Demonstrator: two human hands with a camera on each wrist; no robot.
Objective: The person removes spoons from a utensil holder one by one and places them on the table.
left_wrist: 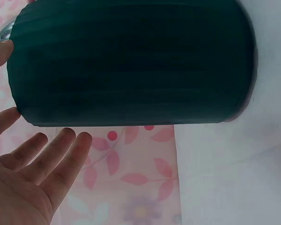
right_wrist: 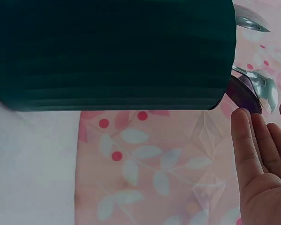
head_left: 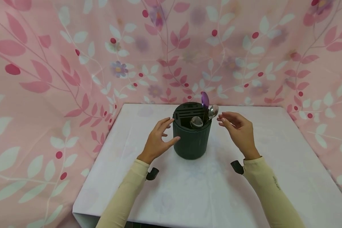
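Note:
A dark green ribbed utensil holder point(head_left: 190, 144) stands upright on the table, its top partly covered by a slotted insert point(head_left: 188, 110). Three spoons lean in its open front part: a purple spoon point(head_left: 205, 99), a silver spoon point(head_left: 213, 110) at the right rim and another silver spoon point(head_left: 196, 122) lower down. My left hand point(head_left: 156, 141) is at the holder's left side, fingers spread, thumb by its front wall, holding nothing. Just right of the spoons, my right hand point(head_left: 239, 131) hangs with loosely bent fingers and nothing in it; its fingertips point(right_wrist: 241, 117) come close to the purple spoon.
A white cloth covers the table point(head_left: 165, 202), whose back edge lies shortly behind the holder. Pink leaf-patterned fabric point(head_left: 171, 53) hangs behind and at both sides. Each wrist carries a small black camera mount point(head_left: 237, 167).

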